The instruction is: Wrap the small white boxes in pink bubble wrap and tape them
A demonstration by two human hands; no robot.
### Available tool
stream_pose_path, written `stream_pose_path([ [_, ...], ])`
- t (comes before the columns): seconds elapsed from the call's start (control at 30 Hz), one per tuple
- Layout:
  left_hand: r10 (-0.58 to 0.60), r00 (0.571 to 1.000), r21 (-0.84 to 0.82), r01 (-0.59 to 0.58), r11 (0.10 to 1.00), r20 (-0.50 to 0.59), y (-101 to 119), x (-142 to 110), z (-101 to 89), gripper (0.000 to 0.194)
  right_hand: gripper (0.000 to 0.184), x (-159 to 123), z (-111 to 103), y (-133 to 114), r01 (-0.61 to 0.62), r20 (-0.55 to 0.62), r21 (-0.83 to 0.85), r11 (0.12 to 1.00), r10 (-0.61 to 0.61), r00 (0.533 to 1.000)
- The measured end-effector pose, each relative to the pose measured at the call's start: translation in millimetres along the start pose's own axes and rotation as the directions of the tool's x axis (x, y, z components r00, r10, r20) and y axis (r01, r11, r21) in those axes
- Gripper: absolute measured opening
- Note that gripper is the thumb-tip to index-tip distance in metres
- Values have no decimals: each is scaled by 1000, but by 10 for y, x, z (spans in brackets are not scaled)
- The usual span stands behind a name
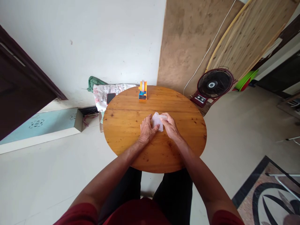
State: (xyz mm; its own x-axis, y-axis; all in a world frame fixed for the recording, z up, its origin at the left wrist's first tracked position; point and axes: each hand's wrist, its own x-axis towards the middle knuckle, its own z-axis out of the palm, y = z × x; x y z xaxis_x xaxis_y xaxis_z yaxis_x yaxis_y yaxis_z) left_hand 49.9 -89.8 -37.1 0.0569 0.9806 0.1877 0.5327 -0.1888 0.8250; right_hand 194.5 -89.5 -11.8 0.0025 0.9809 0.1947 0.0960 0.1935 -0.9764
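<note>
A small, whitish, see-through plastic-like packet (156,121) lies near the middle of the round wooden table (126,125). My left hand (147,128) rests at its left side, with the thumb pressed on the packet's lower edge and the fingers curved along its left edge. At the upper right, my right hand (170,125) pinches a folded flap of the same packet between thumb and fingers. What is inside the packet, if anything, cannot be made out. Beyond both hands, an orange and blue tape dispenser (142,90) stands near the table's far edge.
A dark red fan (214,84) stands to the right of the table, near a leaning wooden board (246,37). Behind the table's left side lie a printed white sack (100,97) and a green bag (96,82). A pale blue box-like ledge (47,126) is at left.
</note>
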Motion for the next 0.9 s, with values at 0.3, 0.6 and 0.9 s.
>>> stream_pose_path([
  [0.3,-34,996,44,30,999,88,49,-25,-59,57,23,-251,29,33,156,10,-109,982,-156,988],
  [0.6,-15,994,20,13,1000,104,67,-52,-78,64,20,-382,2,114,245,32,-261,934,-245,969],
  [0.9,54,996,13,-55,998,66,35,-69,-16,29,21,-366,-32,124,320,63,-220,921,-314,947],
])
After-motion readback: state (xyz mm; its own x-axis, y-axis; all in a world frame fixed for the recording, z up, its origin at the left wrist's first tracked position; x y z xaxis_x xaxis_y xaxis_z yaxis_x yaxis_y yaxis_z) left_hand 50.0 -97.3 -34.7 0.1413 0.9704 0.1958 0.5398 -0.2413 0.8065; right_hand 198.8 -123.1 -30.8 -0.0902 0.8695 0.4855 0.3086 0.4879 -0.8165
